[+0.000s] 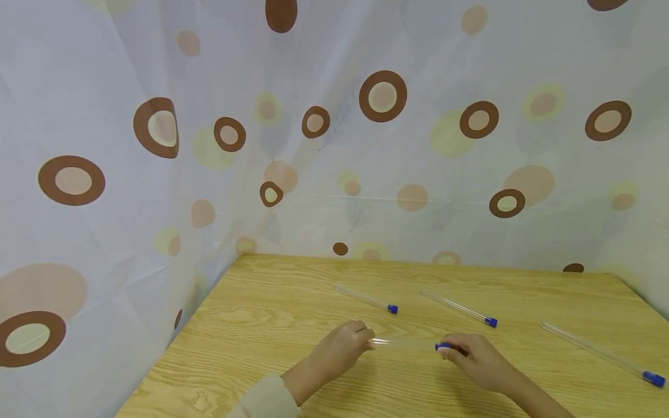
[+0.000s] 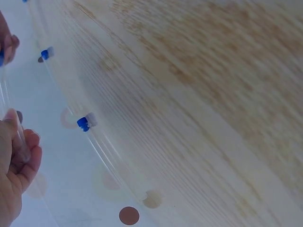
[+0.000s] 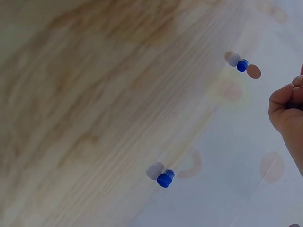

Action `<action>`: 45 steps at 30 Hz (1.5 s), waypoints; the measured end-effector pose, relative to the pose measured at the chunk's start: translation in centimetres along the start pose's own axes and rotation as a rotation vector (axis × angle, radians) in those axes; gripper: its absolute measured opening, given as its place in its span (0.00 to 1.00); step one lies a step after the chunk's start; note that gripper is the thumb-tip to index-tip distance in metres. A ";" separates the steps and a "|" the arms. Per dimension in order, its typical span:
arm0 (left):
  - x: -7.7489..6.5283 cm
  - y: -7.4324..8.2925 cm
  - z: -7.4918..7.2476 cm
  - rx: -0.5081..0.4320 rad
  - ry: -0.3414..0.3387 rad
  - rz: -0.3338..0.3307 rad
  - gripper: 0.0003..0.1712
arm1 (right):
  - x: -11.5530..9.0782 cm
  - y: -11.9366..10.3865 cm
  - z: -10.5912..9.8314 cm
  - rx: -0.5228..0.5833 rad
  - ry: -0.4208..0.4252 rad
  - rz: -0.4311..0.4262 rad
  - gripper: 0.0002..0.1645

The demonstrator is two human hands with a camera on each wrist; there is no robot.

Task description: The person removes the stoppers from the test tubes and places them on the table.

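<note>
Between my two hands a clear test tube [image 1: 402,342] with a blue cap [image 1: 443,346] is held level above the wooden table. My left hand [image 1: 342,351] pinches its uncapped end between thumb and fingers, which the left wrist view also shows with the hand [image 2: 19,165] at the left edge. At the other end my right hand [image 1: 478,360] grips the blue cap with thumb and fingertips. In the right wrist view only part of that hand [image 3: 289,109] shows at the right edge, and the cap is hidden there.
On the wooden table [image 1: 251,325] lie three more clear tubes with blue caps: one behind my hands [image 1: 363,297], another [image 1: 457,306] to its right, and the third [image 1: 590,347] at the far right. A spotted white curtain [image 1: 324,75] hangs behind and at the sides.
</note>
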State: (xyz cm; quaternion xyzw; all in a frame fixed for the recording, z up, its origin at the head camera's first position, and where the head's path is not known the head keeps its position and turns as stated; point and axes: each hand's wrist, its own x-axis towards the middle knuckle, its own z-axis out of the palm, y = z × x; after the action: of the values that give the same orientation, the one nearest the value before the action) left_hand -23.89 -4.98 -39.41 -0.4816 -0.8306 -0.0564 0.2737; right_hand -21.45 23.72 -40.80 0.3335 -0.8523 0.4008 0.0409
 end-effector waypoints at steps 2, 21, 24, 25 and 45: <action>0.0 0.0 0.1 -0.005 0.006 0.004 0.08 | -0.1 0.4 -0.1 0.058 -0.023 -0.023 0.14; 0.3 0.4 0.0 0.047 -0.050 -0.004 0.08 | -0.1 0.8 -1.0 0.467 -0.247 0.072 0.19; 0.3 0.4 0.0 0.058 -0.067 -0.005 0.08 | -0.1 0.9 -0.8 0.488 -0.248 0.044 0.19; 0.3 0.4 0.0 0.059 -0.070 -0.006 0.09 | -0.1 0.9 -0.7 0.479 -0.236 0.040 0.19; 0.0 0.2 0.3 0.048 0.004 0.015 0.07 | -0.3 -0.2 1.1 -0.392 0.171 -0.186 0.08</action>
State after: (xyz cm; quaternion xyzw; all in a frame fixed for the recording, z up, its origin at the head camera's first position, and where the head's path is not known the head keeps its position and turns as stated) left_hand -23.88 -4.79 -39.71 -0.4810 -0.8276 -0.0355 0.2871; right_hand -20.89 22.99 -41.55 0.3614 -0.8728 0.2490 0.2136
